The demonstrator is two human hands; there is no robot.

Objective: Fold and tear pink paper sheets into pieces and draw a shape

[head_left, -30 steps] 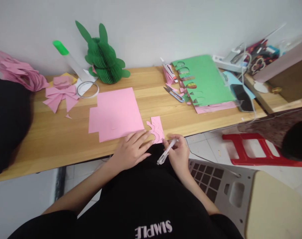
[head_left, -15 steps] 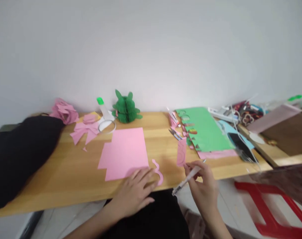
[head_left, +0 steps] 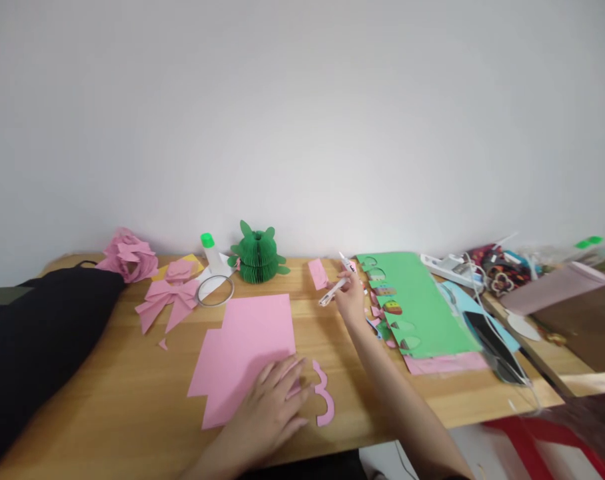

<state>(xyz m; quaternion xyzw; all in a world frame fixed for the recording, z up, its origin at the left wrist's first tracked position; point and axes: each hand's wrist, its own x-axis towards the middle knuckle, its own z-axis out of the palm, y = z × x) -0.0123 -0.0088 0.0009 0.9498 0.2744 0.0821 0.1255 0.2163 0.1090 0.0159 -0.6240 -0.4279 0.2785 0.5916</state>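
Observation:
My left hand (head_left: 270, 407) lies flat with fingers spread on the lower right part of the pink paper sheets (head_left: 255, 333). Just right of its fingertips is a curvy pink paper cut-out (head_left: 324, 397) on the table. My right hand (head_left: 351, 297) is closed around a slim white pen-like tool (head_left: 332, 293); its exact kind is unclear. Beyond those fingers, a second white pen-like item (head_left: 346, 261) shows close to the fingertips. A small pink paper strip (head_left: 317, 274) is left of the right hand; I cannot tell whether the fingers touch it.
A green honeycomb paper figure (head_left: 258, 257), glue stick (head_left: 211, 255), tape ring (head_left: 215, 291) and pink paper bow (head_left: 170, 297) sit toward the back. Green card (head_left: 420, 303), a phone (head_left: 492, 343) and power strip (head_left: 450, 270) are right, a black bag (head_left: 47, 347) left.
My right hand has moved from the front edge to the back of the table with the white tool. The pink strip is now farther back. My left hand remains on the sheets.

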